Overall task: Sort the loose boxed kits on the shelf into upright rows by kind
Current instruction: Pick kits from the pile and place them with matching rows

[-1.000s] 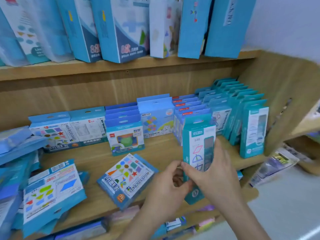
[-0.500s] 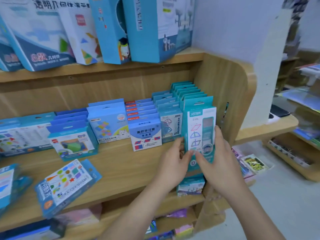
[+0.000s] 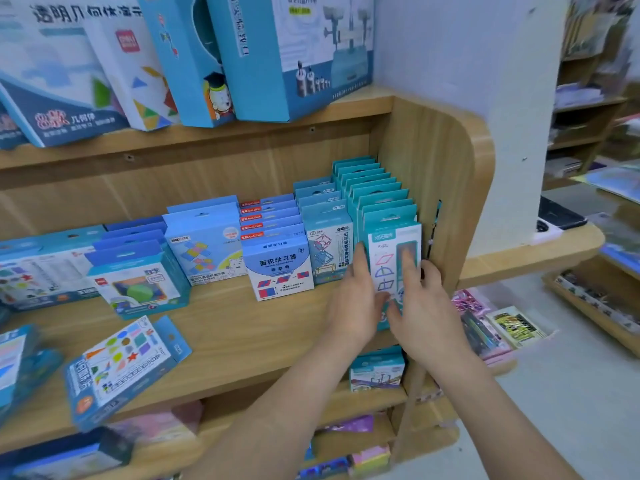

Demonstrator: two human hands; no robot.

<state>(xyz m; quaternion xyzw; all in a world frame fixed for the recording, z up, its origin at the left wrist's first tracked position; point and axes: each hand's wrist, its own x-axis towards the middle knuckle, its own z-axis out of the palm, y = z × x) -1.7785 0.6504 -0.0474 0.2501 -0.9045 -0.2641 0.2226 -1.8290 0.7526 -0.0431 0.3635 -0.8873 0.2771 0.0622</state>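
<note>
Here, at the left edge of the frame, a flat kit (image 3: 20, 368) lies blurred on the shelf (image 3: 242, 341). Just right of it, a shapes kit (image 3: 124, 368) lies face up and skewed near the front lip. Behind them, across the middle, upright rows run front to back: a dark-blue row (image 3: 138, 282), a pale row (image 3: 204, 251), a red-label row (image 3: 277, 268) and a frame row (image 3: 327, 251). Right of centre the teal row (image 3: 374, 188) ends beside the side panel (image 3: 443, 188), and the teal kit (image 3: 393, 237) stands upright at its front, its foot hidden behind the hands. The left hand (image 3: 353, 306) lays straight fingers along the kit's left edge, thumb toward its face. The right hand (image 3: 422, 306) grips it, forefinger flat on the front and the other fingers curled round the right edge, between kit and panel. The 2 hands are close together, thumbs nearly touching. Big boxes (image 3: 294, 57) lean on the shelf above, in the upper half of the frame.
</note>
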